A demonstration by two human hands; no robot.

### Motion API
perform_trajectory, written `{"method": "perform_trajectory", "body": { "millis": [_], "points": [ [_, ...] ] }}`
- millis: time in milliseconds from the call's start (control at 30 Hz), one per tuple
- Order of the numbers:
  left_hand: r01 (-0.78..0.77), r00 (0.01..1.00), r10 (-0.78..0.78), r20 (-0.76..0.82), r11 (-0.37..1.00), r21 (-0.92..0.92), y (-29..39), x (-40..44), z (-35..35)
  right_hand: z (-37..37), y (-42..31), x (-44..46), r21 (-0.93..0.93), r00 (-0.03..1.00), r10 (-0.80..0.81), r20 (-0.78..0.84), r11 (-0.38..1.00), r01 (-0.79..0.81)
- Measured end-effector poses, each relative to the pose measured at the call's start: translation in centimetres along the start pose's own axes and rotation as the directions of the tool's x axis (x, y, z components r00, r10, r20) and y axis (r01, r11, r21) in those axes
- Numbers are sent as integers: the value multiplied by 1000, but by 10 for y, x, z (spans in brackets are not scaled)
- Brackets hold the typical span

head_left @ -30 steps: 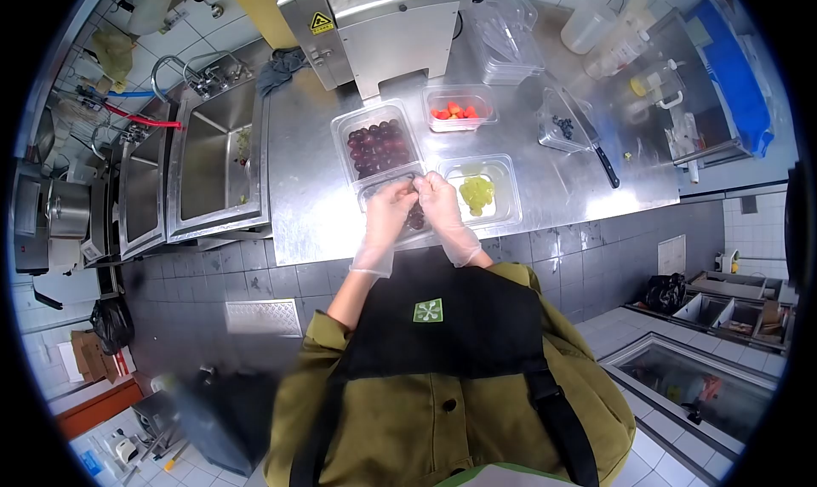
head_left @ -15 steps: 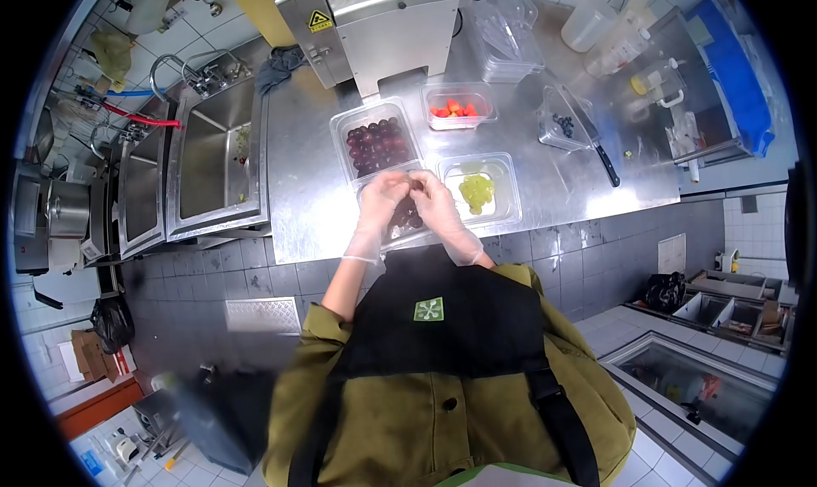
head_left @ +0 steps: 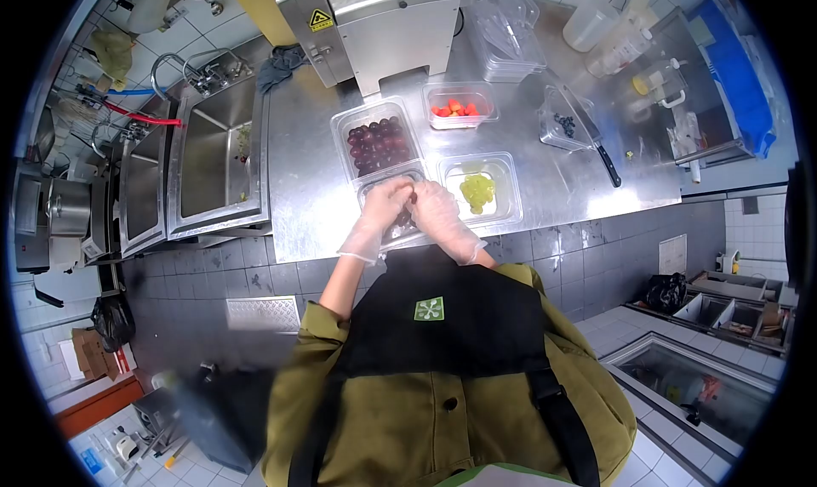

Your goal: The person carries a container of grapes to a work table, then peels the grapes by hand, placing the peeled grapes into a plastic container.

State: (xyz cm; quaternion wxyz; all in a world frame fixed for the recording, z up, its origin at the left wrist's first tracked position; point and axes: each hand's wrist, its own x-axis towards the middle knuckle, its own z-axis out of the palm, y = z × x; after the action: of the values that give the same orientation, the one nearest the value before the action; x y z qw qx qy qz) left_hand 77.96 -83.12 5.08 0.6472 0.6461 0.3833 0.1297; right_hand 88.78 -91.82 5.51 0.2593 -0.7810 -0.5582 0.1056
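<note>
My left hand (head_left: 385, 205) and my right hand (head_left: 436, 209), both in clear gloves, meet with fingers pinched together over a clear tub (head_left: 368, 199) that has dark fruit in its lower part. Whatever lies between the fingertips is too small to make out. Just beyond them, a clear tub holds whole dark red grapes (head_left: 377, 147). On the right of my right hand, green fruit pieces (head_left: 477, 193) lie in another clear tub (head_left: 509, 189). Cut red fruit (head_left: 454, 108) sits in a smaller tub farther back.
A steel machine (head_left: 393, 36) stands at the back of the steel counter (head_left: 311, 206). To the right are a knife (head_left: 607, 162) lying across a tub of dark berries (head_left: 564, 125) and stacked clear containers (head_left: 506, 45). Sinks (head_left: 217, 159) lie at the left.
Both hands have shifted slightly and moved against each other above the same tub, their fingers staying close together. The other tubs have not moved.
</note>
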Motion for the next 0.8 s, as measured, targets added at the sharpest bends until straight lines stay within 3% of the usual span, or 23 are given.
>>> {"method": "perform_trajectory", "body": {
  "millis": [167, 267, 367, 500, 600, 700, 800],
  "points": [
    [-122, 993, 120, 22, 965, 234, -4, -1, -3, 12, 9, -6, -27, 998, -69, -8, 997, 68],
    [-102, 994, 105, -34, 992, 75, -23, 8, -7, 6, 5, -6, 9, 989, -141, -45, 990, 142],
    [20, 994, -39, -107, 984, -175, -7, 0, -16, 3, 7, -6, -38, 971, -233, -57, 972, 231],
    [15, 992, -61, -112, 925, -379, 7, -11, -22, 0, 1, -8, -52, 984, -167, -61, 985, 164],
    [-52, 985, -18, -174, 918, -393, 3, -11, -20, -1, -3, -10, -38, 990, -142, -6, 989, 142],
    [55, 980, -128, -154, 912, -407, -1, -13, -20, -8, -9, -10, 44, 997, -83, -1, 996, 83],
    [-50, 981, -22, -193, 931, -361, -8, -12, -16, -22, -18, -8, 114, 999, -7, 36, 993, 3]
  ]
}}
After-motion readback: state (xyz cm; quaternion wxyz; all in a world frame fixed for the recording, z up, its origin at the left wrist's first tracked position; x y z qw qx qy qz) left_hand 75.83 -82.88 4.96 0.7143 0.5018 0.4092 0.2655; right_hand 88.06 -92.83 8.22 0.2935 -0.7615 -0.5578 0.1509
